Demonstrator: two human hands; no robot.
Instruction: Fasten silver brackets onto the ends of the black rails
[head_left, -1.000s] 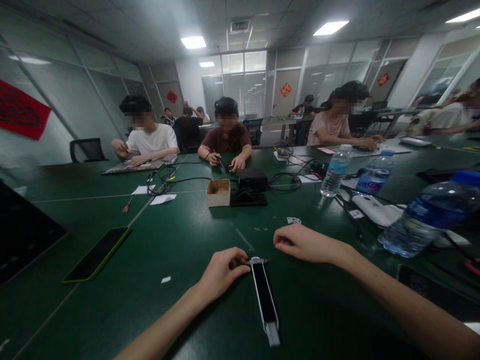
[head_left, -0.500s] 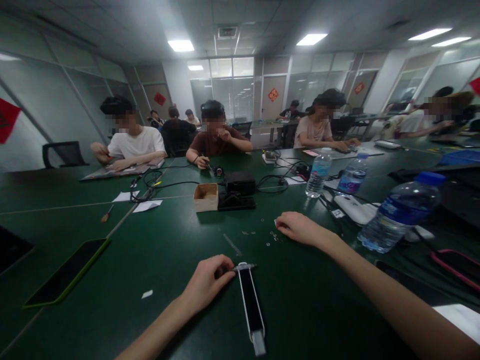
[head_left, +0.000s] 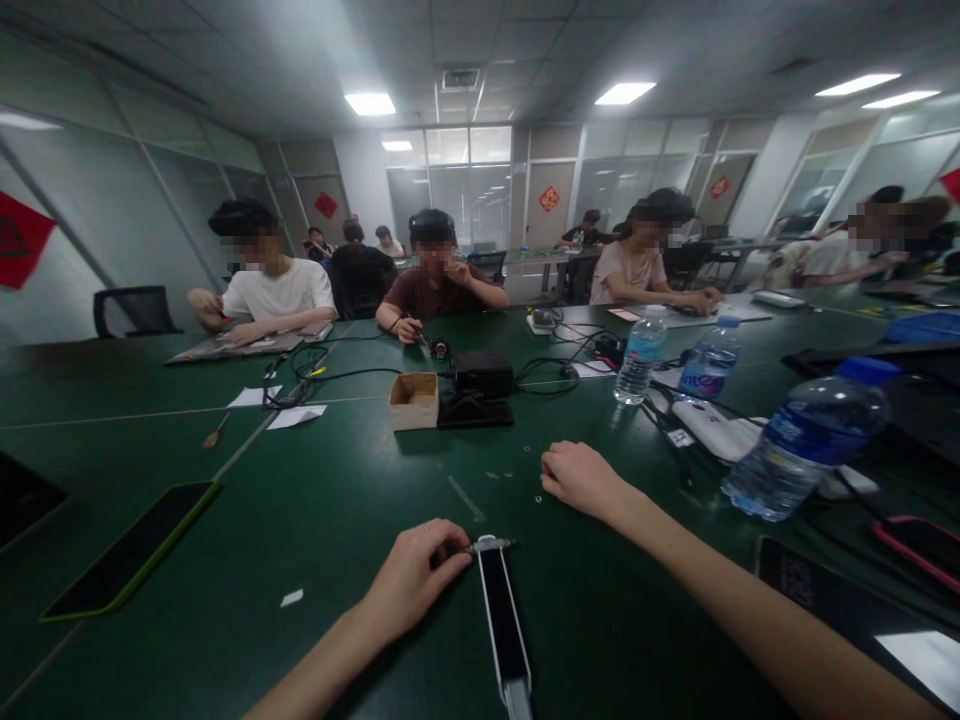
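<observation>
My left hand [head_left: 424,570] pinches the left end of a thin metal rod [head_left: 495,545] that lies across the top of a long black device with a white edge [head_left: 504,615]. The device rests on the green table and points toward me. My right hand [head_left: 577,478] rests on the table to the upper right, its fingers curled down; what lies under the fingertips is hidden. Small rings [head_left: 538,499] lie on the table beside it, to its left.
An open cardboard box [head_left: 413,402] and a black device [head_left: 482,375] stand ahead. Water bottles [head_left: 810,435], cables and a white power strip [head_left: 709,428] are at right. A green-edged phone [head_left: 131,550] lies left. Several people sit across the table.
My right hand has shifted slightly left and down, and now covers the spot where several small rings lay. My left hand keeps its pinch on the rod. The view has tilted up slightly.
</observation>
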